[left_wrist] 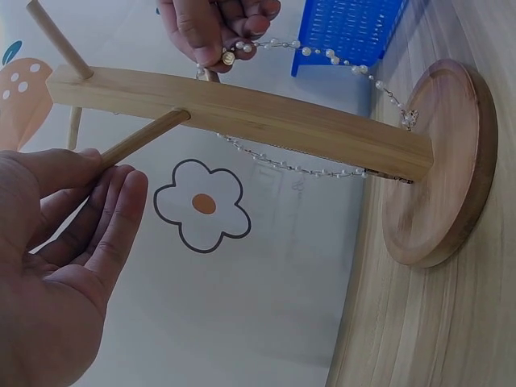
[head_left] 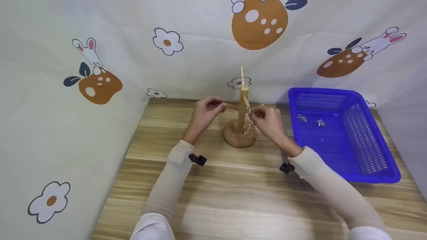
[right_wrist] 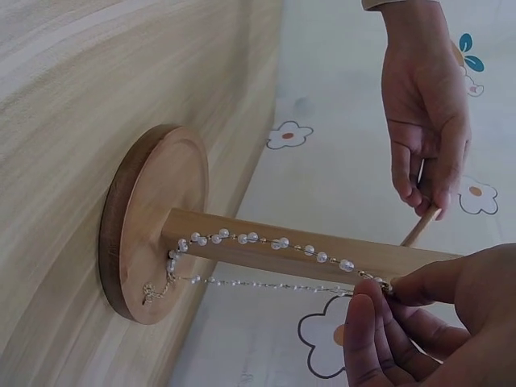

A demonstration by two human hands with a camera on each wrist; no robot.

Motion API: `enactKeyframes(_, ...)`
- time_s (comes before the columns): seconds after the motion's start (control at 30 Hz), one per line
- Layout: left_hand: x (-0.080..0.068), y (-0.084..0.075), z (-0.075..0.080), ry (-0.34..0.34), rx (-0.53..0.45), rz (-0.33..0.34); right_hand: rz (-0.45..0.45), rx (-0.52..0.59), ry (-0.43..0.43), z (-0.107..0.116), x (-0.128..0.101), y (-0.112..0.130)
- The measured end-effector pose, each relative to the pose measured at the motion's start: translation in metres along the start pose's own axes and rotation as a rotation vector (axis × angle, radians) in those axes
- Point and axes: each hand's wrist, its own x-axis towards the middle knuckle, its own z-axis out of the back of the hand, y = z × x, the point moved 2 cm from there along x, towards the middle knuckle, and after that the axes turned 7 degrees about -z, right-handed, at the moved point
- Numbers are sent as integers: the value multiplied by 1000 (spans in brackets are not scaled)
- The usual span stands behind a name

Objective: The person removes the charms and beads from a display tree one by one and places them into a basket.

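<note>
A wooden jewelry stand (head_left: 243, 111) with several pegs rises from a round base (head_left: 239, 141). My left hand (head_left: 204, 115) pinches the tip of one peg (left_wrist: 145, 139) between thumb and forefinger, the other fingers extended. On the stand's opposite side, my right hand (head_left: 268, 121) pinches one part of a pearl-beaded chain (right_wrist: 278, 243) between thumb and fingertips. The chain hangs in a loop beside the post. Its lower end touches the base in the right wrist view. A small gold-colored piece (left_wrist: 228, 58) shows at the right fingertips; whether the chain goes over a peg there is hidden.
To the right stands a blue plastic basket (head_left: 367, 133) with two small heaps of beaded jewelry (head_left: 320, 123) in it. Patterned cloth (head_left: 200, 66) rises behind and to the left of the wood-grain table (head_left: 227, 200). A black wrist mount (head_left: 198, 159) sits at each sleeve.
</note>
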Motion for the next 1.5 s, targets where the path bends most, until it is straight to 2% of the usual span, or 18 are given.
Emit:
enactKeyframes(0.53, 0, 1, 0, -10, -16, 1, 11, -53, -54, 21, 1, 4)
enactKeyframes(1.0, 0, 1, -1, -22, -28, 16, -32, -31, -53, 38, 5, 4)
enactKeyframes(1.5, 0, 0, -1, -26, -38, 19, 18, -39, -118, 59, 10, 2)
